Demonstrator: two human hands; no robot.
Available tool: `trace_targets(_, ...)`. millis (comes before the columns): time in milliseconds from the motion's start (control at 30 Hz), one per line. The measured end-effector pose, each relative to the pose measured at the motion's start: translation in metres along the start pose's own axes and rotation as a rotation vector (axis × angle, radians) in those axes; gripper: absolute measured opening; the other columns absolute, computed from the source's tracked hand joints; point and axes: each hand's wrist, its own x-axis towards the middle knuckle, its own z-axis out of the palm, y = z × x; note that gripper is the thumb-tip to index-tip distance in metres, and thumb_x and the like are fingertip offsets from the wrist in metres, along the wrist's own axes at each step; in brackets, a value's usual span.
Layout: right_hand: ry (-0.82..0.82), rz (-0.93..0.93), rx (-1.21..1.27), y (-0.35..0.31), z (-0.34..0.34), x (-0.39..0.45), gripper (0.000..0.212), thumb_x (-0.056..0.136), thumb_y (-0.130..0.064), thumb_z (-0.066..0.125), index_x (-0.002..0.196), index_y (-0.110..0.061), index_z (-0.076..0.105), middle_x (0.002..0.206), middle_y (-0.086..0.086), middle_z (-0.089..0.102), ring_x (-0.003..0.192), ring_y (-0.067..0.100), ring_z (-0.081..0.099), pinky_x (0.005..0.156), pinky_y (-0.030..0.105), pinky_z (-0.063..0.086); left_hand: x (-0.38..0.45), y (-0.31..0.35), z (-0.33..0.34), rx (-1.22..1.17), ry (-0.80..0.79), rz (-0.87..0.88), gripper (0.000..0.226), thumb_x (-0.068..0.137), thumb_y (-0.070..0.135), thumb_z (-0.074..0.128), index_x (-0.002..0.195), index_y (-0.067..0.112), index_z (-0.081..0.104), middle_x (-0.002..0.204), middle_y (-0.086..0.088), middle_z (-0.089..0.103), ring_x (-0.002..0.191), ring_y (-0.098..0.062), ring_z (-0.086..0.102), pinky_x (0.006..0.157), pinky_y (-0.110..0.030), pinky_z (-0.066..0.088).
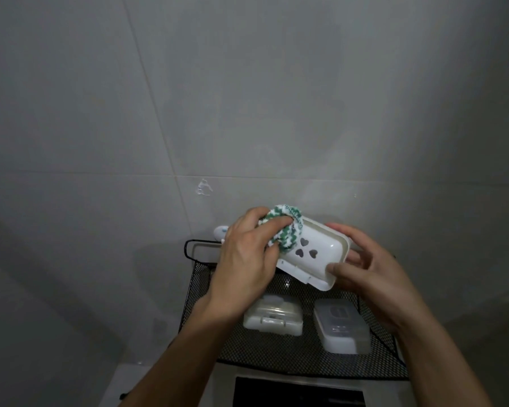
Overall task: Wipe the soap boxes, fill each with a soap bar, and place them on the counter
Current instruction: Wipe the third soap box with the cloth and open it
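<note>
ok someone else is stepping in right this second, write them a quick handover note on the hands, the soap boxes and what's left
Left hand: grips the green and white cloth, pressing it on the open soap box.
Right hand: holds that soap box by its right end, tilted, above the black mesh basket.
In the basket: two closed soap boxes, one at left, one at right.
Done: wiping of the held box is under way; whether the other two were wiped cannot be told.
Left: finish wiping, put a soap bar in each box, set them on the counter. No soap bars in view.
</note>
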Motion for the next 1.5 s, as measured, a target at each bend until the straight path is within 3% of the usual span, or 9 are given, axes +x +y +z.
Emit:
trace_targets(167,0.129,-0.079,0.027,0.003,0.005,-0.001,0.056,0.085,0.008,0.066,0.128,-0.028,0.064,0.109,0.002,0.077,0.099,0.024,0.074,0.083,0.044,0.061,0.000,0.001,0.003,0.118,0.023,-0.020,0.045,0.090,0.006,0.061,0.133,0.018,0.062,0.130,-0.006,0.055,0.118,-0.024,0.050,0.102,-0.044,0.041)
trace_targets(267,0.155,-0.130,0.055,0.000,0.009,0.000,0.058,0.086,0.010,0.065,0.130,-0.028,0.062,0.110,0.001,0.077,0.100,0.022,0.074,0.085,0.041,0.061,-0.002,0.003,0.009,0.141,0.094,-0.108,0.045,0.092,0.006,0.060,0.135,0.019,0.060,0.129,-0.008,0.052,0.115,-0.024,0.047,0.097,-0.041,0.040)
trace_targets(467,0.205,-0.195,0.062,-0.003,0.012,0.001,0.058,0.087,0.013,0.063,0.131,-0.025,0.062,0.115,0.004,0.075,0.106,0.024,0.072,0.095,0.051,0.056,-0.010,0.012,0.019,0.250,0.068,-0.158,0.037,0.091,0.003,0.058,0.126,0.013,0.064,0.113,-0.010,0.051,0.102,-0.024,0.047,0.088,-0.041,0.043)
trace_targets(767,0.184,-0.163,0.095,0.007,0.014,0.002,0.059,0.086,0.014,0.062,0.133,-0.021,0.060,0.114,0.004,0.075,0.104,0.023,0.073,0.088,0.041,0.060,-0.019,0.025,0.016,0.338,-0.117,0.052,0.022,0.090,0.019,0.053,0.098,0.023,0.073,0.104,-0.001,0.051,0.098,-0.020,0.042,0.076,-0.039,0.036)
trace_targets(900,0.156,-0.154,0.096,0.007,0.009,0.002,0.059,0.087,0.014,0.062,0.134,-0.021,0.059,0.112,0.004,0.076,0.102,0.022,0.073,0.084,0.036,0.061,-0.022,0.038,0.020,0.262,-0.175,0.115,0.038,0.091,0.028,0.036,0.101,0.028,0.073,0.105,0.001,0.049,0.099,-0.017,0.039,0.074,-0.034,0.029)
trace_targets(1067,0.165,-0.136,0.114,0.009,0.003,-0.001,0.058,0.087,0.014,0.061,0.133,-0.021,0.061,0.110,0.007,0.076,0.102,0.024,0.073,0.087,0.039,0.060,-0.020,0.035,0.021,0.244,-0.228,0.137,0.035,0.089,0.024,0.044,0.107,0.033,0.072,0.107,0.001,0.050,0.100,-0.018,0.041,0.077,-0.035,0.029)
trace_targets(1267,0.177,-0.101,0.124,0.010,-0.007,-0.004,0.055,0.088,0.011,0.061,0.131,-0.024,0.062,0.104,0.008,0.077,0.093,0.025,0.074,0.068,0.035,0.062,-0.012,0.010,0.005,0.281,0.002,-0.045,0.032,0.084,0.011,0.069,0.113,0.024,0.073,0.101,-0.001,0.054,0.094,-0.019,0.047,0.080,-0.038,0.038)
trace_targets(1400,0.137,-0.082,0.100,0.015,-0.004,-0.005,0.054,0.087,0.002,0.067,0.131,-0.028,0.062,0.106,0.007,0.077,0.094,0.027,0.074,0.074,0.045,0.060,0.000,0.021,0.000,0.309,0.104,-0.017,0.037,0.083,0.017,0.071,0.120,0.022,0.070,0.099,-0.002,0.054,0.092,-0.022,0.048,0.078,-0.038,0.040)
trace_targets(1500,0.058,-0.070,0.094,0.013,0.000,-0.006,0.060,0.077,-0.015,0.074,0.133,-0.027,0.061,0.109,0.005,0.077,0.095,0.023,0.075,0.064,0.031,0.060,0.004,0.031,0.006,0.292,0.068,-0.022,0.036,0.086,0.015,0.069,0.122,0.021,0.069,0.099,-0.004,0.054,0.093,-0.025,0.050,0.079,-0.042,0.043)
